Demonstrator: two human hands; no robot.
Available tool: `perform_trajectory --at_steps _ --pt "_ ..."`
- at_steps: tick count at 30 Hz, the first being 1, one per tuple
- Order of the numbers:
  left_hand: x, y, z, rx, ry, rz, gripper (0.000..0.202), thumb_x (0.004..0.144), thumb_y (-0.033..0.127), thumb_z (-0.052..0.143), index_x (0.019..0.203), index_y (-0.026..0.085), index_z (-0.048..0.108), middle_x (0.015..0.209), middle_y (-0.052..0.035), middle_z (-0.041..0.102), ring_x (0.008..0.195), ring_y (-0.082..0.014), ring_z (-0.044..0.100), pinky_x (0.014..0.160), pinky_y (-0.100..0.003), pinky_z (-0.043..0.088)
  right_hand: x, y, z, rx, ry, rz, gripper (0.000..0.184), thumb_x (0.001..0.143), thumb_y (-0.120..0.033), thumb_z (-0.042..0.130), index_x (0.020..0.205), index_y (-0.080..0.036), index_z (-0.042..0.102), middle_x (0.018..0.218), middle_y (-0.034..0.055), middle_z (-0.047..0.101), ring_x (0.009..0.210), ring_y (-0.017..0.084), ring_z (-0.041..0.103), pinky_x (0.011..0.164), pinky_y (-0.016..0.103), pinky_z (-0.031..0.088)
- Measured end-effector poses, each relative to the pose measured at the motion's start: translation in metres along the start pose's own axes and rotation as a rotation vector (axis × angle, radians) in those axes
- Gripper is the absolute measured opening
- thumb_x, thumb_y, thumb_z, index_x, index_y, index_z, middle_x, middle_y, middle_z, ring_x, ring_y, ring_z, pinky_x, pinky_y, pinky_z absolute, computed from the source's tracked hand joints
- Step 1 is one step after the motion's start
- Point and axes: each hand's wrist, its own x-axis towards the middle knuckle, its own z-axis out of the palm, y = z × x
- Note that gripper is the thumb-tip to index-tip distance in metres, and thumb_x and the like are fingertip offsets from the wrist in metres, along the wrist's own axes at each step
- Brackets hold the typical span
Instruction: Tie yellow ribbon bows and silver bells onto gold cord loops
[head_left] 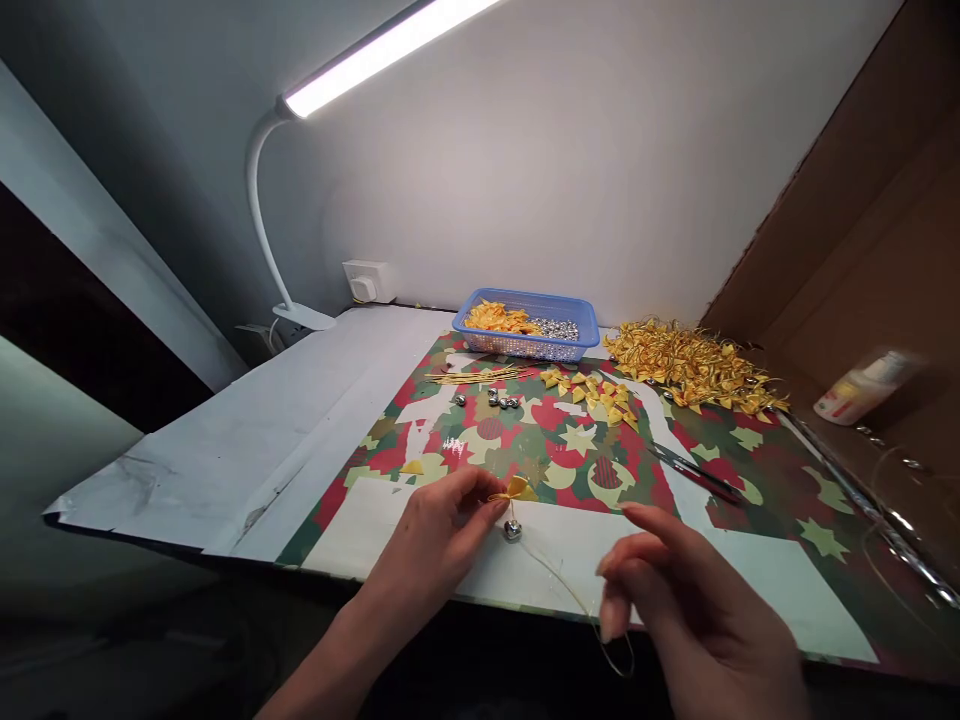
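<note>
My left hand (442, 525) is closed in a pinch on a yellow ribbon bow (516, 489) at the table's front edge. A small silver bell (512, 530) hangs just below the bow. From beside the bell a thin pale cord (559, 577) runs right and ends in a loose loop over the front edge. My right hand (675, 600) is to the right with fingers loosely curled and apart, index finger lifted. The cord passes close to its lower fingertips; I cannot see a grip on it. White paper (465, 570) lies under the bow.
Behind are several loose bells (504, 402), gold cords (480, 376), bows (596, 395) and a blue basket (525, 350) of bows and bells. Black scissors (697, 472) lie right, before a heap of corded bows (690, 365). A bottle (859, 388) stands far right, a lamp (259, 200) left.
</note>
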Motion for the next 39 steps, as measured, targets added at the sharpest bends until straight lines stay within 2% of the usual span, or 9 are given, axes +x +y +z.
perform_trajectory --at_steps 5,8,14,17,20,24,29,34,39 --pt "0.001 -0.003 -0.002 -0.047 -0.01 -0.005 0.018 0.092 0.035 0.056 0.091 0.022 0.068 0.083 -0.0019 0.076 0.077 -0.0216 0.072 0.067 -0.029 0.055 0.009 0.017 0.011 -0.104 -0.165 0.028 0.021 0.089 -0.042 0.069 0.08 -0.023 0.073 0.055 -0.0027 0.063 0.052 0.013 0.061 0.056 0.024 0.049" --pt "0.007 -0.006 -0.002 0.014 0.005 -0.004 0.018 0.09 0.033 0.058 0.088 0.022 0.072 0.077 -0.0019 0.076 0.068 -0.0216 0.068 0.062 -0.029 0.05 0.015 0.025 0.01 -0.132 -0.244 0.036 0.025 0.092 -0.043 0.064 0.082 -0.022 0.072 0.065 -0.0012 0.064 0.053 0.012 0.057 0.057 0.024 0.046" --pt "0.018 -0.004 -0.007 0.084 -0.001 0.003 0.02 0.084 0.028 0.062 0.066 0.024 0.07 0.058 0.0016 0.064 0.058 -0.0208 0.059 0.053 -0.027 0.038 0.024 0.035 0.012 -0.054 -0.205 0.165 0.033 0.089 -0.051 0.067 0.085 -0.019 0.069 0.073 -0.0012 0.062 0.05 0.007 0.042 0.047 0.022 0.033" --pt "0.018 -0.002 -0.013 0.033 -0.046 -0.005 0.021 0.085 0.031 0.063 0.069 0.023 0.073 0.062 0.001 0.065 0.059 -0.0195 0.057 0.053 -0.027 0.038 0.023 0.028 0.01 -0.016 -0.177 0.188 0.035 0.09 -0.053 0.065 0.084 -0.019 0.065 0.07 -0.0032 0.058 0.049 0.006 0.039 0.046 0.02 0.03" --pt "0.014 0.002 -0.016 -0.083 -0.104 -0.038 0.023 0.087 0.036 0.063 0.075 0.021 0.074 0.068 -0.0009 0.07 0.063 -0.0193 0.061 0.056 -0.027 0.045 0.019 0.012 0.006 0.035 -0.121 0.172 0.031 0.095 -0.052 0.059 0.084 -0.022 0.061 0.063 -0.0059 0.053 0.048 0.007 0.042 0.047 0.019 0.034" --pt "0.006 0.011 -0.015 -0.3 -0.186 -0.08 0.022 0.088 0.039 0.065 0.081 0.02 0.074 0.069 0.0001 0.073 0.063 -0.0173 0.067 0.057 -0.025 0.052 0.016 -0.003 0.002 -0.122 -0.139 -0.064 0.022 0.098 -0.038 0.057 0.083 -0.025 0.065 0.066 -0.0039 0.059 0.054 0.01 0.051 0.054 0.021 0.043" --pt "-0.006 0.019 -0.013 -0.49 -0.196 -0.097 0.02 0.088 0.039 0.07 0.084 0.02 0.077 0.068 0.0007 0.072 0.065 -0.0159 0.068 0.06 -0.023 0.054 0.019 0.014 0.009 -0.386 -0.287 -0.5 0.016 0.095 -0.013 0.057 0.09 -0.024 0.068 0.082 0.0008 0.063 0.071 0.012 0.063 0.064 0.021 0.051" --pt "-0.017 0.018 -0.012 -0.643 -0.186 -0.136 0.008 0.088 0.029 0.075 0.086 0.022 0.078 0.07 0.0027 0.073 0.068 -0.0126 0.067 0.063 -0.018 0.054 0.015 0.029 0.012 -0.522 -0.276 -0.663 0.034 0.093 0.001 0.05 0.115 -0.02 0.065 0.089 0.0042 0.059 0.074 0.013 0.061 0.064 0.023 0.053" --pt "-0.026 0.017 -0.009 -0.644 -0.072 -0.105 0.007 0.088 0.02 0.074 0.088 0.026 0.077 0.078 0.0047 0.077 0.071 -0.0112 0.07 0.067 -0.015 0.057 0.014 0.025 0.008 -0.699 -0.297 -0.819 0.036 0.089 0.004 0.052 0.118 -0.012 0.063 0.086 0.0052 0.054 0.072 0.014 0.054 0.059 0.026 0.05"
